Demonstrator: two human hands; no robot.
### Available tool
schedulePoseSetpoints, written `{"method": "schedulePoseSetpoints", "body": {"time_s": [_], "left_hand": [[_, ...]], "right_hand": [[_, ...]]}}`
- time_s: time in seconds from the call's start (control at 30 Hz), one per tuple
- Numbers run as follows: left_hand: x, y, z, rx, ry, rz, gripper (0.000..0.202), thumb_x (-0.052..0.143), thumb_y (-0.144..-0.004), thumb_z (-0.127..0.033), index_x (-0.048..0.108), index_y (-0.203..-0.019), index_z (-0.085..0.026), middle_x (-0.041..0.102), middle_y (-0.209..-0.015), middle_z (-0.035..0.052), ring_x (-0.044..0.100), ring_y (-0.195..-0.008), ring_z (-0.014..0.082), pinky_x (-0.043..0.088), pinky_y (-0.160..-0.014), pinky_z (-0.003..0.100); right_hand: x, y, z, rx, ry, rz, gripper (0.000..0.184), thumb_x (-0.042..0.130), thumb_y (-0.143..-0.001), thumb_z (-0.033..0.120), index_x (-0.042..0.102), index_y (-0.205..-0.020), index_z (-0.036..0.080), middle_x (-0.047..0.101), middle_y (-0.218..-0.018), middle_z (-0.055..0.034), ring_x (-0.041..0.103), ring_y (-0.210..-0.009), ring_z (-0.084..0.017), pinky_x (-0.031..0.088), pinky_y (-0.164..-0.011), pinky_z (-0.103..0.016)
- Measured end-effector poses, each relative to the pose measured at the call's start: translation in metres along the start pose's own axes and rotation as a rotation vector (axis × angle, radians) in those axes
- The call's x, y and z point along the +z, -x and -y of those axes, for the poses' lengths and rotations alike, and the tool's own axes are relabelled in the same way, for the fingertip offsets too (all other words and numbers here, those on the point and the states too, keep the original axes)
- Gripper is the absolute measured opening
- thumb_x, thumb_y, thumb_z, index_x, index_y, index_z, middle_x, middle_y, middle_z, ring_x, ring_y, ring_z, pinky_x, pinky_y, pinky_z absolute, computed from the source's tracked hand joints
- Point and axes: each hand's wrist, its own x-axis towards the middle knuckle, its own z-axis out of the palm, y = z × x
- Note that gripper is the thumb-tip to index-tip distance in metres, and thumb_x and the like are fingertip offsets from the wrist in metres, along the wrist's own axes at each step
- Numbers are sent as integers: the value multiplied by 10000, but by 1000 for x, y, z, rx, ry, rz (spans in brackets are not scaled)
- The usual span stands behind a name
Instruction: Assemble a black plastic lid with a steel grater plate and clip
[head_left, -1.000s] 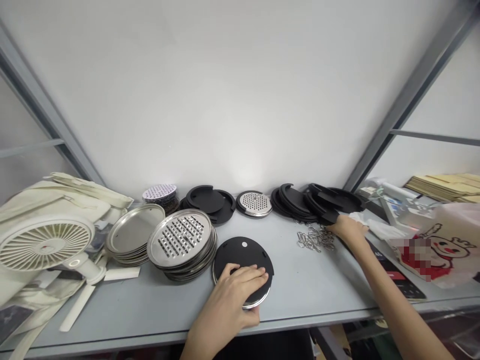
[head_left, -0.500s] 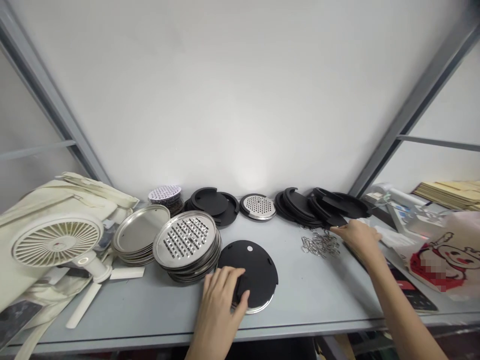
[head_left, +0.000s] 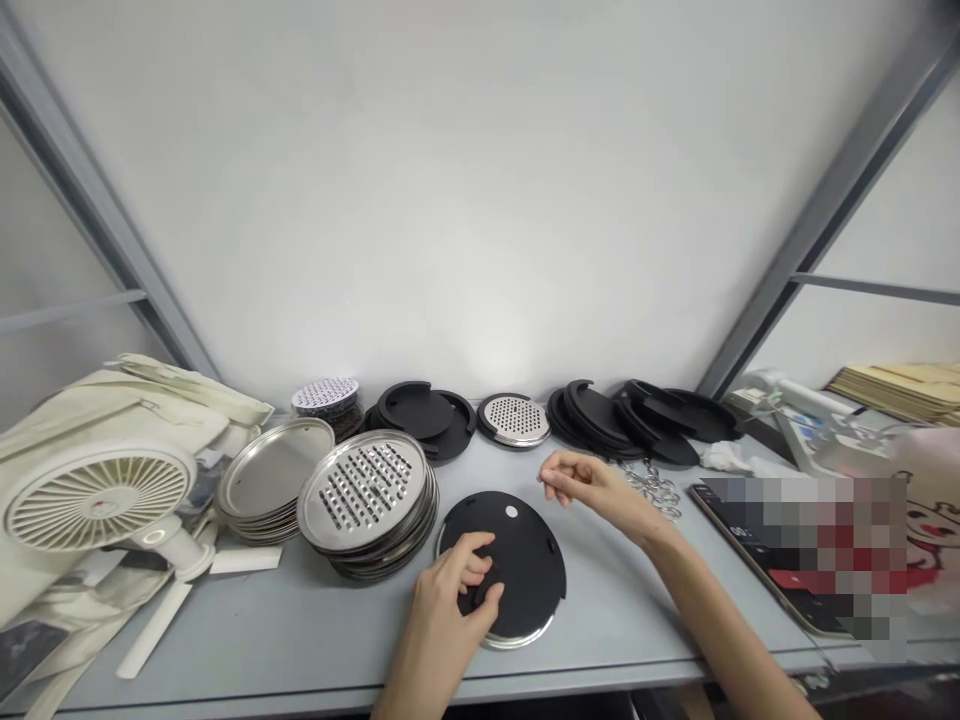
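Observation:
My left hand (head_left: 446,600) lies over the left side of a black round disc (head_left: 525,560), its fingers bent and its thumb apart from them. The disc has a white dot and small slots; a silver metal rim shows along its lower edge. To its upper right, my right hand (head_left: 589,488) hovers with thumb and fingers pinched together. What the fingertips hold, if anything, is too small to make out. Behind that hand lies a pile of small metal rings or clips (head_left: 654,488), partly covered by the wrist.
A stack of round metal graters (head_left: 367,490) and a stack of plain metal discs (head_left: 277,465) stand left. Along the wall are black round trays (head_left: 600,415) and a grater in a black holder (head_left: 516,418). A white fan (head_left: 101,500) stands far left, a phone (head_left: 750,545) right.
My right hand has moved left from beside the metal pieces towards the black disc, fingers pinched. My left hand stays on the disc. The camera view has shifted slightly.

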Motion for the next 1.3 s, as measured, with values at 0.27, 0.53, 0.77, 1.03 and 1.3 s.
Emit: {"method": "schedulePoseSetpoints", "body": {"time_s": [0.27, 0.53, 0.77, 1.03, 1.3], "left_hand": [[-4, -12, 7, 62, 62, 60, 270, 487, -851, -153, 601, -1082, -234, 667, -1024, 38, 636, -936, 168, 526, -856, 319], [-6, -10, 9, 97, 23, 73, 236, 423, -928, -253, 607, -1077, -251, 618, -1044, 43, 600, -981, 173, 502, -877, 315], [-6, -10, 10, 110, 10, 97, 260, 391, -947, -270, 582, -1121, -248, 601, -1058, 57, 576, -1017, 186, 482, -897, 326], [-4, -9, 14, 99, -9, 121, 273, 360, -959, -289, 553, -1150, -262, 583, -1079, 58, 540, -1051, 191, 442, -932, 355], [-4, -8, 14, 134, -29, 108, 267, 372, -953, -257, 556, -1147, -273, 588, -1074, 46, 534, -1055, 188, 441, -914, 330]], "right_hand": [[-3, -5, -30, -18, -11, -111, 436, 512, -859, 548, 595, -1027, 154, 702, -896, -86, 668, -851, -201, 513, -802, -334], [-65, 24, -90, 42, 714, -808, 188, 411, -829, 327, 534, -858, 188, 636, -834, -107, 617, -789, -261, 467, -771, -399], [-81, 38, -110, 137, 916, -940, 255, 384, -792, 257, 591, -890, 145, 579, -953, -167, 556, -933, -305, 396, -854, -457], [-81, 24, -115, 293, 1030, -833, 311, 446, -812, 287, 719, -861, 145, 614, -942, -164, 518, -948, -343, 345, -810, -479], [-85, 5, -114, 419, 1052, -825, 291, 542, -797, 326, 754, -841, 131, 628, -928, -179, 496, -921, -355, 323, -788, -454]]}}
